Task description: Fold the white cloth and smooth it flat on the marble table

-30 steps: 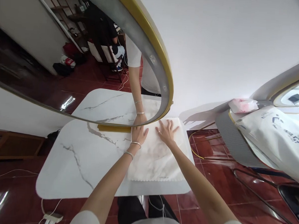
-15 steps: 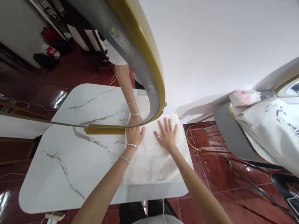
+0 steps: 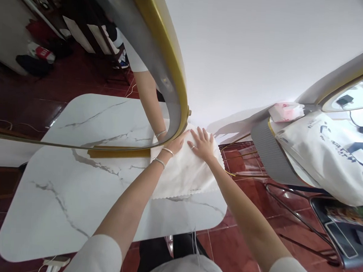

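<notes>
A white cloth (image 3: 185, 174) with a scalloped near edge lies on the far right part of a white marble table (image 3: 75, 195). My right hand (image 3: 203, 144) lies flat on the cloth's far edge, fingers spread, a ring on one finger. My left hand (image 3: 176, 144) rests beside it on the cloth's far left corner, fingers stretched toward the gold-framed mirror (image 3: 161, 58). Two bracelets circle my left wrist. The mirror reflects the table, my arm and the room behind.
The mirror leans against the white wall at the table's far edge. To the right stands a second mirror with a white printed bag (image 3: 323, 151) and a pink packet (image 3: 284, 111). Dark red tiles cover the floor; a power strip (image 3: 54, 263) lies below the table's near left.
Both hands have slid toward the far edge of the cloth, closer to the mirror, and come nearer together. The cloth's near edge has moved away from the table's front edge.
</notes>
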Demonstrator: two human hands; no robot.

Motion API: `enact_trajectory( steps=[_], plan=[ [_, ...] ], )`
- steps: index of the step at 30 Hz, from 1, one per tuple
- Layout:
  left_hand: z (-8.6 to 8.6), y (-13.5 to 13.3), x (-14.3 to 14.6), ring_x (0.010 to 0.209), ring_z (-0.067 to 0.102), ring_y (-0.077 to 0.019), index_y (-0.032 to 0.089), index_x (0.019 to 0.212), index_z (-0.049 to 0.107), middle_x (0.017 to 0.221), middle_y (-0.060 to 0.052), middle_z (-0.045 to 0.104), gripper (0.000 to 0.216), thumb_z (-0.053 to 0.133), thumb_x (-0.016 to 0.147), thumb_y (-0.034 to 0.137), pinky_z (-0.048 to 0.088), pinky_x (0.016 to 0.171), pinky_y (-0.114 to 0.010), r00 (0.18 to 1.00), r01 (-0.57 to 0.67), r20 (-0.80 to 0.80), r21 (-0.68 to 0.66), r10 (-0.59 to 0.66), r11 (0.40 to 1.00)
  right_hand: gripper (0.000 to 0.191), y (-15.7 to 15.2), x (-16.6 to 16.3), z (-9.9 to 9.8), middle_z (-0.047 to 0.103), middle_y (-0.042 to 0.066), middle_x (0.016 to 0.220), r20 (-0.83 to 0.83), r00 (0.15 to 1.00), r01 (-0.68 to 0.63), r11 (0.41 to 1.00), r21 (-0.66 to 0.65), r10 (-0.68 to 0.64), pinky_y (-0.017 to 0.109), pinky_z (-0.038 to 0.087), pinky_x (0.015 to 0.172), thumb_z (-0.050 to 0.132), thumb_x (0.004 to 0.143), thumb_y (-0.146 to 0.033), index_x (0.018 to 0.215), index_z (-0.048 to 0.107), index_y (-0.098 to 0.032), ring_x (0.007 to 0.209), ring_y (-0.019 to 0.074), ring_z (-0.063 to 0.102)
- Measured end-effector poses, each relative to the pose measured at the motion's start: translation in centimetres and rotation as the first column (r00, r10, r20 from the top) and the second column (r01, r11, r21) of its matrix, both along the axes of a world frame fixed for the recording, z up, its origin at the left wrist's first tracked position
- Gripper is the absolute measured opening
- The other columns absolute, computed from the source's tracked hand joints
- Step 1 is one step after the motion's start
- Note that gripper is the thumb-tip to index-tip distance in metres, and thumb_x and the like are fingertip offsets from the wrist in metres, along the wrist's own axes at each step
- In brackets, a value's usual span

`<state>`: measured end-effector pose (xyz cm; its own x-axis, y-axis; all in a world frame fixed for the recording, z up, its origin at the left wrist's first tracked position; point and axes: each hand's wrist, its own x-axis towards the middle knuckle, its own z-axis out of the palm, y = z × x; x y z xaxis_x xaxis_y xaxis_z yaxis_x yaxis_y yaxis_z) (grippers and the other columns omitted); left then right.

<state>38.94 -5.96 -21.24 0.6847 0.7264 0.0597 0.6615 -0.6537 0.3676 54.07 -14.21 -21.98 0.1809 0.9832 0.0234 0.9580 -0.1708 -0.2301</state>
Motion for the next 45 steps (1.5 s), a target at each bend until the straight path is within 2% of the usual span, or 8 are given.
enact_trajectory(
  steps=[5,12,16,22,27,31,39,45],
  plan=[
    [0.3,-4.6,1.0,0.145,0.018,-0.0295,0.019,0.146,0.034,0.157,-0.012,0.023,0.057,0.042,0.093,0.038,0.012,0.117,-0.053,0.999,0.004,-0.035,0.049,-0.002,0.999,0.055,-6.9,-1.7,-0.2,0.018,0.007,0.158,0.025,0.988,0.153,0.987,0.038,-0.154,0.056,0.01,0.114,0.026,0.099,-0.046,0.15,0.027,-0.026,0.146,0.0266,0.009],
    [1.0,-17.3,-8.2,0.147,0.011,-0.0295,0.028,0.147,0.032,0.159,-0.009,0.017,0.061,0.046,0.091,0.048,0.012,0.117,-0.055,0.991,-0.098,-0.081,0.056,0.102,0.994,0.064,-16.1,-4.4,-0.5,0.01,0.008,0.16,0.049,0.991,0.123,0.99,0.066,-0.126,0.051,0.014,0.116,0.03,0.097,-0.048,0.153,0.012,-0.024,0.147,0.0278,0.002],
    [0.7,-15.7,-9.1,0.147,0.013,-0.0294,0.03,0.145,0.036,0.159,-0.008,0.018,0.059,0.047,0.091,0.048,0.01,0.117,-0.055,0.993,-0.071,-0.084,0.063,0.077,0.995,0.062,-13.5,-3.3,-0.4,0.012,0.009,0.159,0.048,0.99,0.132,0.99,0.043,-0.134,0.052,0.013,0.115,0.028,0.097,-0.049,0.152,0.021,-0.022,0.146,0.0295,0.002],
    [0.4,-9.2,-5.8,0.147,0.01,-0.0286,0.029,0.145,0.037,0.159,-0.007,0.016,0.057,0.046,0.091,0.047,0.006,0.118,-0.055,0.994,-0.076,-0.077,0.046,0.08,0.996,0.061,-3.7,0.3,0.5,0.035,0.017,0.147,0.016,0.986,0.163,0.986,0.023,-0.164,0.063,0.011,0.11,0.038,0.092,-0.055,0.141,0.042,-0.017,0.135,0.0375,0.027],
    [0.3,-10.2,-7.3,0.147,0.011,-0.0255,0.027,0.146,0.035,0.16,-0.006,0.015,0.058,0.044,0.092,0.047,0.011,0.119,-0.048,0.99,-0.108,-0.084,0.053,0.113,0.993,0.057,1.8,-0.5,0.3,0.031,0.011,0.151,-0.003,1.0,0.008,1.0,-0.016,-0.008,0.067,0.006,0.109,0.035,0.095,-0.051,0.146,0.034,-0.027,0.138,0.0376,0.021],
    [0.4,-13.8,-9.8,0.147,0.01,-0.0298,0.028,0.147,0.032,0.16,-0.005,0.012,0.07,0.052,0.086,0.053,0.009,0.119,-0.051,0.987,-0.123,-0.101,0.042,0.127,0.992,0.059,-1.6,-2.8,-0.1,0.014,0.008,0.159,0.025,0.999,0.037,0.999,-0.01,-0.037,0.062,0.003,0.112,0.03,0.096,-0.05,0.15,0.026,-0.026,0.145,0.0333,0.004],
    [0.5,-22.5,-13.1,0.147,0.011,-0.0302,0.031,0.148,0.03,0.158,-0.008,0.02,0.072,0.054,0.084,0.054,0.013,0.117,-0.055,0.984,-0.077,-0.162,0.012,0.078,0.997,0.056,-18.9,-6.2,0.1,0.015,0.006,0.159,0.065,0.993,0.094,0.995,0.014,-0.095,0.058,0.008,0.115,0.029,0.097,-0.048,0.15,0.025,-0.03,0.147,0.029,0.004],
    [0.2,-18.9,-10.9,0.147,0.009,-0.0294,0.03,0.148,0.03,0.159,-0.007,0.016,0.069,0.051,0.086,0.053,0.01,0.118,-0.054,0.987,-0.103,-0.121,0.037,0.107,0.994,0.057,-13.7,-3.4,-0.1,0.014,0.003,0.159,0.062,0.997,0.055,0.998,-0.003,-0.055,0.057,0.007,0.115,0.032,0.096,-0.051,0.15,0.025,-0.032,0.147,0.0284,0.003]
  ],
)
